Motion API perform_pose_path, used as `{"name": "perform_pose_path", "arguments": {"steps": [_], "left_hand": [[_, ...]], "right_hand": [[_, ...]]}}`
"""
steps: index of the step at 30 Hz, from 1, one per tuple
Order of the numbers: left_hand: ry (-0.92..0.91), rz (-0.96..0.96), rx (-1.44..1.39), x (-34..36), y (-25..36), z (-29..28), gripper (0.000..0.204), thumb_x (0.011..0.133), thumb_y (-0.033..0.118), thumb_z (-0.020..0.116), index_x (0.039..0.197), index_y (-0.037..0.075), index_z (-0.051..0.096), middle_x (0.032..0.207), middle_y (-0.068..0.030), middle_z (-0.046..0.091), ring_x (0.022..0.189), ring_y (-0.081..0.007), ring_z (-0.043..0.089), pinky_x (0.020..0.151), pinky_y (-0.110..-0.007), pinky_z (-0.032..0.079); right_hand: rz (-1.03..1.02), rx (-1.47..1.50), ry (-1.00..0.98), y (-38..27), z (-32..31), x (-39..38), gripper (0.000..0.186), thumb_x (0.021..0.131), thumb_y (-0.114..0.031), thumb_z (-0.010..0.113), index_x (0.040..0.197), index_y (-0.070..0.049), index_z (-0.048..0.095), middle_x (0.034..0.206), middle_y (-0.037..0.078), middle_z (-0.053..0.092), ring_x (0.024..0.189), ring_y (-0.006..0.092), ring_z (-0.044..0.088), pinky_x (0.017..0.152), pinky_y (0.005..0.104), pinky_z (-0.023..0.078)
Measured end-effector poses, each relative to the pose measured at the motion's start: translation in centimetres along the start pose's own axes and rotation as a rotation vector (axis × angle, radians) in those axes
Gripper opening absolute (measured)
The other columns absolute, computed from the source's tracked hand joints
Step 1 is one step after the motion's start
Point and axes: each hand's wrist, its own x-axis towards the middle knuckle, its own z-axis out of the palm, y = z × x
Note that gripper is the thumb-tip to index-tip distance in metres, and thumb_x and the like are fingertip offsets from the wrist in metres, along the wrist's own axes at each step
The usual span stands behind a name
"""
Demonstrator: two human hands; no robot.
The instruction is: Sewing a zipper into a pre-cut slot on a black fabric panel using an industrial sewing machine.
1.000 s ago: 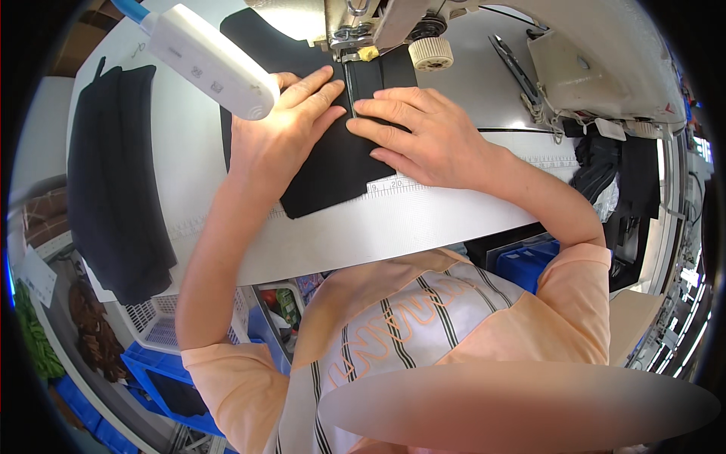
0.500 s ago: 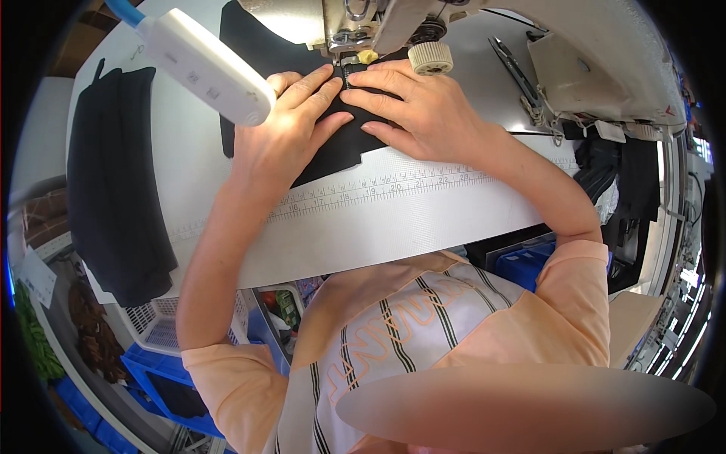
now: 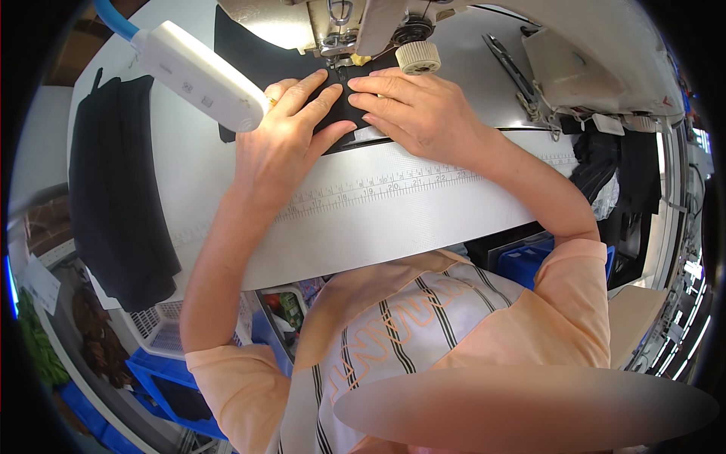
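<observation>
Black fabric [image 3: 261,54] lies on the white table under the presser foot [image 3: 338,62] of a sewing machine [image 3: 378,29]. Pressed on the fabric left of the foot is my left hand [image 3: 286,125], fingers stretched and thumb spread out. My right hand [image 3: 420,110] lies just right of the foot, its fingers extended over the fabric and pointing left. A narrow dark strip of fabric shows between the two hands. The fabric's right part is hidden beneath my right hand and the machine.
A folded black fabric stack [image 3: 117,189] hangs over the table's left edge. A white lamp [image 3: 200,76] reaches in above my left hand. Tweezers [image 3: 510,72] lie right of the machine head. A ruler scale [image 3: 378,189] runs across the table. A white basket [image 3: 155,329] stands below.
The black fabric has moved away from me under the presser foot, so its near edge now lies closer to my hands. Both hands stay beside the foot, flat on the cloth.
</observation>
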Motion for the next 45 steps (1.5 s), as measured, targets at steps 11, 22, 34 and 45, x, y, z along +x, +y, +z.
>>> {"name": "perform_pose_path", "arguments": {"steps": [11, 22, 34, 45], "left_hand": [[-0.052, -0.029, 0.064, 0.6, -0.6, 0.5, 0.036, 0.078, 0.033, 0.075, 0.107, 0.011, 0.072, 0.114, 0.0011, 0.067, 0.103, -0.0190, 0.060, 0.107, -0.058, 0.029], [0.013, -0.010, 0.104, 0.0, -0.1, 0.9, 0.031, 0.077, 0.032, 0.077, 0.103, 0.016, 0.074, 0.113, 0.0026, 0.069, 0.098, -0.0155, 0.063, 0.104, -0.058, 0.032], [-0.056, -0.024, 0.076, 0.5, -0.8, 0.9, 0.031, 0.082, 0.030, 0.073, 0.108, 0.014, 0.073, 0.117, -0.0012, 0.068, 0.107, -0.0190, 0.061, 0.105, -0.062, 0.030], [0.027, 0.007, 0.062, 0.5, -0.9, 0.8, 0.026, 0.080, 0.022, 0.074, 0.101, 0.008, 0.073, 0.111, -0.0036, 0.069, 0.103, -0.0210, 0.062, 0.092, -0.041, 0.046]], "right_hand": [[1.122, 1.125, -0.266, 1.6, -4.4, 2.7, 0.020, 0.094, -0.019, 0.062, 0.094, 0.000, 0.066, 0.092, 0.009, 0.070, 0.074, 0.0094, 0.064, 0.067, 0.0225, 0.053], [0.080, 0.048, -0.086, 1.0, -0.3, 1.0, 0.032, 0.086, -0.026, 0.068, 0.114, -0.010, 0.068, 0.108, 0.005, 0.068, 0.108, 0.0235, 0.058, 0.091, 0.0342, 0.049], [0.081, -0.001, -0.041, 1.1, 0.2, 0.8, 0.032, 0.082, -0.023, 0.071, 0.110, -0.007, 0.069, 0.107, 0.005, 0.068, 0.104, 0.0235, 0.061, 0.089, 0.0331, 0.050], [0.166, -0.172, -0.226, 1.1, -2.9, -0.6, 0.068, 0.087, -0.058, 0.057, 0.124, 0.000, 0.058, 0.135, 0.014, 0.055, 0.132, 0.0339, 0.043, 0.108, 0.0472, 0.034]]}}
